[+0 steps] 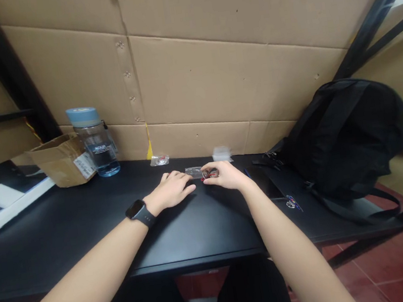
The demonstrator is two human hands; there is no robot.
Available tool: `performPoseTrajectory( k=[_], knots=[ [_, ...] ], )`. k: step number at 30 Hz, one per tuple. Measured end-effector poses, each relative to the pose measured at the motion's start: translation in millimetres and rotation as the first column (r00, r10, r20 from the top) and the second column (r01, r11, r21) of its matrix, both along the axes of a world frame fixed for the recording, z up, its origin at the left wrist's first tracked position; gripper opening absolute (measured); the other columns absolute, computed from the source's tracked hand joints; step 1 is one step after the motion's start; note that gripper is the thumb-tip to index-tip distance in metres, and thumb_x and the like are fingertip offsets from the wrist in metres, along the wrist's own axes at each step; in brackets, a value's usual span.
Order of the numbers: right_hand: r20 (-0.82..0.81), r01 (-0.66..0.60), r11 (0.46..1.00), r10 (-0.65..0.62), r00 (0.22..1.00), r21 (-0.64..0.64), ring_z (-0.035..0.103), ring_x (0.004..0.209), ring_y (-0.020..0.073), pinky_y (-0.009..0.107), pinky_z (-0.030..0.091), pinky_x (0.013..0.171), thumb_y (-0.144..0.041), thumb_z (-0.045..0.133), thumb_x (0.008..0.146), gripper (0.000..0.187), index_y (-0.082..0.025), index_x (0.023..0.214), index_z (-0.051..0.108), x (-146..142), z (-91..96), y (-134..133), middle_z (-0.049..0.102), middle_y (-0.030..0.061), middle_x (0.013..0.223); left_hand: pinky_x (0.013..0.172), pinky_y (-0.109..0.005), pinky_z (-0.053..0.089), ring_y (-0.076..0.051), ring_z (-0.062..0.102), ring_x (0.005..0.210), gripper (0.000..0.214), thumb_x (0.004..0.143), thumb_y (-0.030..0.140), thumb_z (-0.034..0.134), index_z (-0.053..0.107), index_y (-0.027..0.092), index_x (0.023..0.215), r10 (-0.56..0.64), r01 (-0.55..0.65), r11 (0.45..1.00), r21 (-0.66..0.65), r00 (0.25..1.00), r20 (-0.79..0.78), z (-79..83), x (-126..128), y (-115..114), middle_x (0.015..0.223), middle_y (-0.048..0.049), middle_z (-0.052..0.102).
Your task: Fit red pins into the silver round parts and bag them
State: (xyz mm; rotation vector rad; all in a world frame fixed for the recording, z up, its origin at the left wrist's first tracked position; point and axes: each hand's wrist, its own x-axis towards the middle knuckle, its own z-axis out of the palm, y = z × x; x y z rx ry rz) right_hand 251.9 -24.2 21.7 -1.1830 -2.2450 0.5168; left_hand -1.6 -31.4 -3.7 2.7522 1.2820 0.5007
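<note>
My left hand [170, 189], with a black smartwatch [140, 213] on its wrist, rests on the black desk, fingers stretched forward. Under its fingertips shows a bit of red that I cannot make out. Close by, my right hand [224, 175] curls its thumb and fingers round a small red item with a shiny round part [210, 174]. A clear plastic bag [193, 173] lies flat between the two hands. Behind them are a small clear packet with something red in it [160, 160] and a blurred whitish translucent object [221, 154].
On the left stand a blue-lidded water bottle [98, 143] and an open cardboard box [62, 160]. A black backpack [349, 135] fills the right end, beside a dark flat tablet-like device [266, 183] and a small ring trinket [292, 203]. Cardboard [207, 85] walls the back.
</note>
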Motion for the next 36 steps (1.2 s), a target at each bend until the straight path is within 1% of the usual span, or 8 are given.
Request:
performPoseTrajectory(
  k=[6, 10, 14, 19, 22, 26, 31, 36],
  knots=[
    [0.041, 0.117, 0.993, -0.118, 0.992, 0.03, 0.068, 0.082, 0.0162, 0.029, 0.05, 0.082, -0.037, 0.083, 0.08, 0.038, -0.022, 0.114, 0.076, 11, 0.9, 3, 0.076, 0.0047, 0.1, 0.109, -0.053, 0.035, -0.036, 0.051, 0.131, 0.041, 0.099, 0.053, 0.052, 0.072, 0.031, 0.128, -0.024, 0.021, 0.998, -0.056, 0.998, -0.05, 1.8, 2, -4, 0.137, -0.0099, 0.064],
    [-0.046, 0.088, 0.995, -0.09, 0.995, -0.046, 0.066, 0.072, 0.0127, 0.026, 0.051, 0.072, -0.037, 0.085, 0.076, 0.047, -0.021, 0.117, 0.07, 10, 2.2, 0, 0.074, 0.0043, 0.103, 0.114, -0.057, 0.029, -0.038, 0.042, 0.141, 0.033, 0.094, 0.056, 0.062, 0.077, 0.032, 0.112, -0.091, 0.084, 0.992, -0.093, 0.994, -0.068, 12.7, 1, -10, 0.145, -0.0069, 0.061],
    [-0.092, 0.021, 0.997, -0.028, 0.995, -0.078, 0.064, 0.069, 0.0119, 0.024, 0.051, 0.066, -0.035, 0.088, 0.071, 0.048, -0.019, 0.109, 0.064, 7, 9.6, -8, 0.073, 0.0053, 0.105, 0.117, -0.066, 0.016, -0.043, 0.025, 0.153, 0.032, 0.088, 0.056, 0.071, 0.077, 0.038, 0.113, -0.155, 0.135, 0.974, -0.184, 0.984, -0.093, 19.7, -1, -13, 0.156, -0.0027, 0.054],
    [0.011, -0.002, 0.999, 0.003, 1.0, -0.041, 0.066, 0.072, 0.0146, 0.024, 0.05, 0.067, -0.036, 0.088, 0.07, 0.039, -0.02, 0.097, 0.066, 6, 22.8, -19, 0.074, 0.0028, 0.092, 0.117, -0.067, 0.014, -0.044, 0.027, 0.151, 0.038, 0.09, 0.059, 0.07, 0.073, 0.046, 0.125, -0.191, 0.167, 0.963, -0.212, 0.976, -0.101, 22.5, -3, -17, 0.151, -0.0019, 0.06],
    [0.102, -0.025, 0.993, 0.037, 0.994, -0.114, 0.069, 0.073, 0.0165, 0.025, 0.049, 0.068, -0.039, 0.091, 0.066, 0.042, -0.02, 0.096, 0.068, 6, 26.8, -23, 0.075, 0.0021, 0.087, 0.117, -0.066, 0.016, -0.043, 0.028, 0.15, 0.039, 0.092, 0.059, 0.067, 0.07, 0.05, 0.129, -0.18, 0.15, 0.967, -0.205, 0.974, -0.137, 22.7, -2, -20, 0.151, -0.002, 0.059],
    [0.236, -0.008, 0.98, 0.057, 0.97, -0.201, 0.07, 0.072, 0.0184, 0.025, 0.048, 0.067, -0.041, 0.093, 0.063, 0.041, -0.021, 0.09, 0.069, 2, 23.1, -23, 0.076, 0.0004, 0.081, 0.116, -0.067, 0.017, -0.045, 0.025, 0.151, 0.04, 0.091, 0.06, 0.066, 0.069, 0.053, 0.13, -0.158, 0.123, 0.97, -0.211, 0.975, -0.156, 20.6, -1, -21, 0.158, -0.0025, 0.05],
    [0.354, 0.02, 0.995, 0.016, 0.935, -0.098, 0.067, 0.069, 0.0176, 0.025, 0.044, 0.063, -0.036, 0.089, 0.067, 0.028, -0.02, 0.08, 0.07, -9, 14.0, -20, 0.075, 0.0015, 0.08, 0.116, -0.07, 0.016, -0.047, 0.022, 0.152, 0.05, 0.085, 0.058, 0.074, 0.065, 0.055, 0.134, -0.179, 0.138, 0.956, -0.258, 0.973, -0.145, 19.6, -2, -20, 0.164, -0.003, 0.044],
    [0.34, -0.048, 0.992, 0.085, 0.937, -0.114, 0.067, 0.071, 0.0167, 0.024, 0.044, 0.064, -0.027, 0.084, 0.073, 0.02, -0.019, 0.089, 0.074, -11, 13.7, -21, 0.076, 0.0024, 0.086, 0.117, -0.069, 0.016, -0.045, 0.022, 0.154, 0.05, 0.084, 0.056, 0.076, 0.066, 0.054, 0.133, -0.182, 0.144, 0.959, -0.245, 0.973, -0.14, 18.4, -2, -19, 0.165, -0.0019, 0.043]
  ],
)
